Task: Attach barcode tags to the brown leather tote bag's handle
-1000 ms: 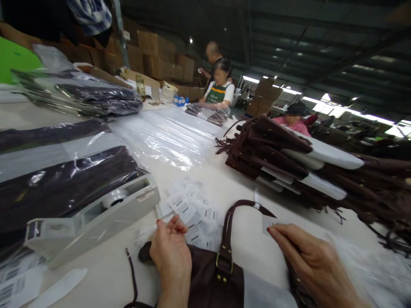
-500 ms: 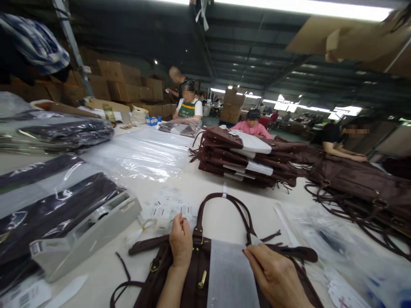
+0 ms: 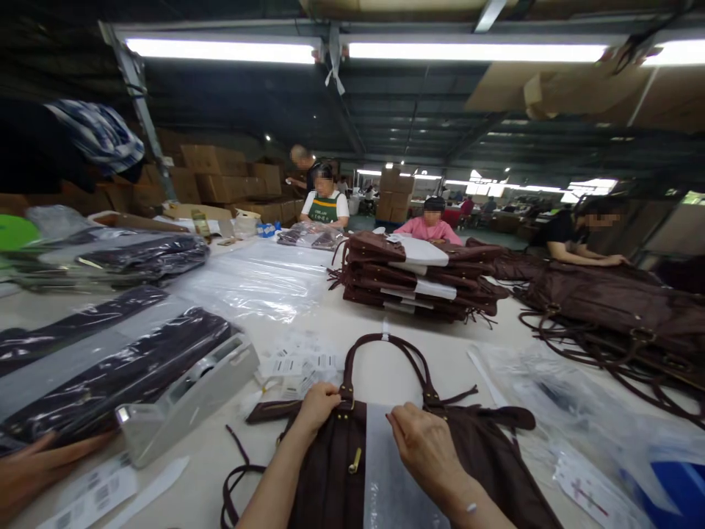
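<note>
A dark brown leather handbag (image 3: 324,477) is laid flat on the pale bench (image 3: 385,375), right under both hands. Its top edge by the handle is gripped by the curled fingers of the left hand (image 3: 319,404). A thin white paper sheet (image 3: 385,481) on the bag is pinched by the right hand (image 3: 424,441).

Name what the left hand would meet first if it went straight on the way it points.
Most likely the handle of the brown bag, right ahead of the left hand.
</note>
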Available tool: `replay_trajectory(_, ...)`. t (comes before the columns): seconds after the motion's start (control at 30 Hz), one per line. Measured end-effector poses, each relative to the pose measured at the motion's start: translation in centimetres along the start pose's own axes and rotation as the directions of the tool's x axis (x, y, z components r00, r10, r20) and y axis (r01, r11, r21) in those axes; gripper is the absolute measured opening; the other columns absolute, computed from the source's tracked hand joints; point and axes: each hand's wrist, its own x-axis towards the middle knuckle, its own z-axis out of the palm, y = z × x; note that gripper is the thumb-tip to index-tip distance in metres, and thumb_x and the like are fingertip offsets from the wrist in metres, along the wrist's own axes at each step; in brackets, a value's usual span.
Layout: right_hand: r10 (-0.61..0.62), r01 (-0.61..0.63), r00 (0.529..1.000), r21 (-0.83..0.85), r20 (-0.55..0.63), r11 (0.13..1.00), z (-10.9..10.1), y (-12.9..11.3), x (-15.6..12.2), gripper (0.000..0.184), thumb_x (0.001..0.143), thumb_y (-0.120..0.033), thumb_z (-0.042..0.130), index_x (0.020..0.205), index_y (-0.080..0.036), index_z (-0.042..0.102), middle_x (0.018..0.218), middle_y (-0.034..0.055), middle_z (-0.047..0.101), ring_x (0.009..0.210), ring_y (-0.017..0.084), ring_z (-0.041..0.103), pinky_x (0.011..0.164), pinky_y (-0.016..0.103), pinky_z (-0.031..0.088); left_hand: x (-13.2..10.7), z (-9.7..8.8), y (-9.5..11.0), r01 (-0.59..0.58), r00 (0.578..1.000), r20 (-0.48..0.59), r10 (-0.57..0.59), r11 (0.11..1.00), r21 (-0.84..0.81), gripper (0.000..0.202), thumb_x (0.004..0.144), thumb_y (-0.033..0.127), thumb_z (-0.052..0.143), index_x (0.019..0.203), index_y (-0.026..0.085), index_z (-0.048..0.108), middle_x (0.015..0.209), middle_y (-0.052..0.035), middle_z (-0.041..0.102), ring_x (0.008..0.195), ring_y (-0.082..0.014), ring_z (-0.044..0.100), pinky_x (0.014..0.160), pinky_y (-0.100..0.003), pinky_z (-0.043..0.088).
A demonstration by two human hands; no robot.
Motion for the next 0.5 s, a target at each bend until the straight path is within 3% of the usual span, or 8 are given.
replay_trajectory(0.17,-0.021,0.019,0.999,-0.062,-0.029,0.998,0.7,-0.3,-1.1,0.031,0.087,-0.017,0.034,0.063,-0.019,0.053,0.059,0.0006,0.056,0.053,0.014,0.052,0.054,0.027,0.027,-0.4,-0.5,-0.4,0.019,0.995,0.099,0.008,0.965,-0.262,0.022,0.059,0.021,0.05,0.073,0.012,0.066,0.07,-0.0028,0.066,0.071,-0.0178,0.058,0.067,-0.027,0.043)
replay_trajectory(0.5,0.03,-0.027,0.999,-0.197,0.012,0.98,1.3,-0.9,-2.3,0.028,0.087,-0.017,0.035,0.065,-0.019,0.052,0.06,0.0017,0.057,0.055,0.016,0.055,0.054,0.027,0.029,-1.1,-0.6,-1.3,-0.01,0.993,0.099,0.064,0.883,-0.469,0.027,0.064,0.024,0.052,0.084,0.013,0.066,0.082,-0.0057,0.067,0.081,-0.0202,0.058,0.077,-0.031,0.043)
